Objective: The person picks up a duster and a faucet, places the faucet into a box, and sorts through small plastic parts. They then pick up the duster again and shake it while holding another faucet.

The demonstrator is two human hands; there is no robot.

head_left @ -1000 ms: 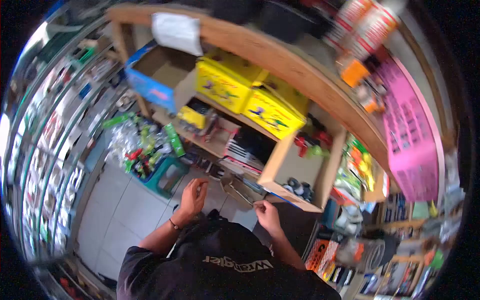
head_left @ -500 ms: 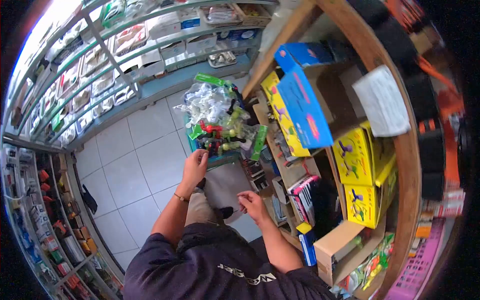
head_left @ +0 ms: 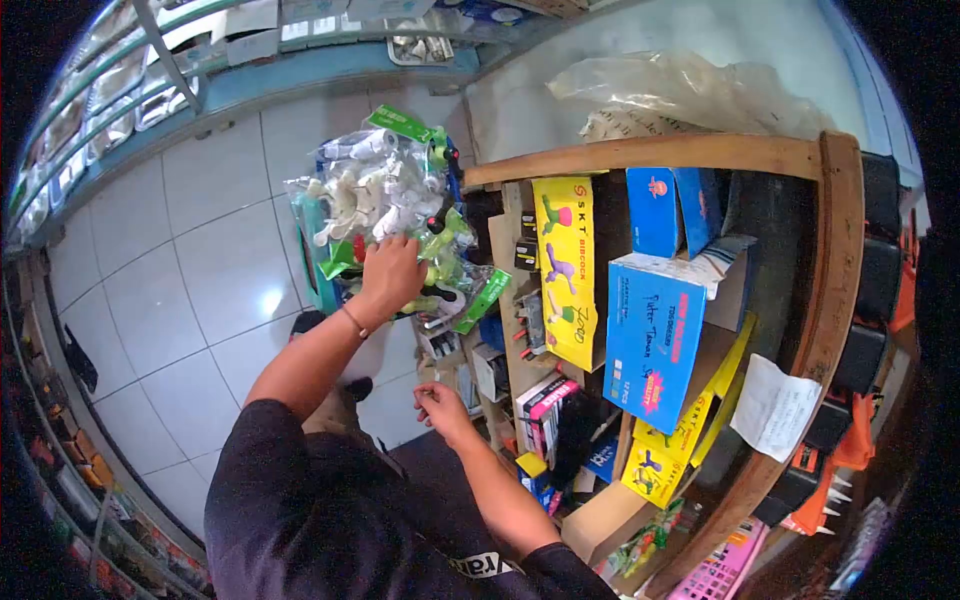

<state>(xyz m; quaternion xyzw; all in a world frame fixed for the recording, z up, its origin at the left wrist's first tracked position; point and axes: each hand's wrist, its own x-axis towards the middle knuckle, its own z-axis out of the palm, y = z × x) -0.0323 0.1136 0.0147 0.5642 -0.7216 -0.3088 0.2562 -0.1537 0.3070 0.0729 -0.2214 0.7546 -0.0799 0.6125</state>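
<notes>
My left hand (head_left: 393, 272) reaches onto a heap of plastic-bagged taps (head_left: 375, 185), its fingers bent down over the near part. The fingertips are hidden, so what they grip, if anything, does not show. Most bagged taps here are white; others are lime green with black ends, and a bit of red shows beside the hand. Green header cards (head_left: 487, 300) top some of the bags. The heap fills a teal bin (head_left: 312, 245) on the tiled floor. Nearer my body, my right hand (head_left: 442, 412) hangs apart from the goods, fingers loosely curled, with nothing visible in them.
A wooden shelf (head_left: 660, 158) on the right holds a yellow bibcock box (head_left: 568, 275), an open blue box (head_left: 655, 345) and more cartons. A white paper (head_left: 775, 405) hangs on its post. Glass-fronted racks (head_left: 110, 95) line the far left, beyond the floor tiles (head_left: 230, 250).
My left hand has moved forward from the near edge of the bin onto the bagged taps. My right hand stays low and curled. The view has swung toward the wooden shelf.
</notes>
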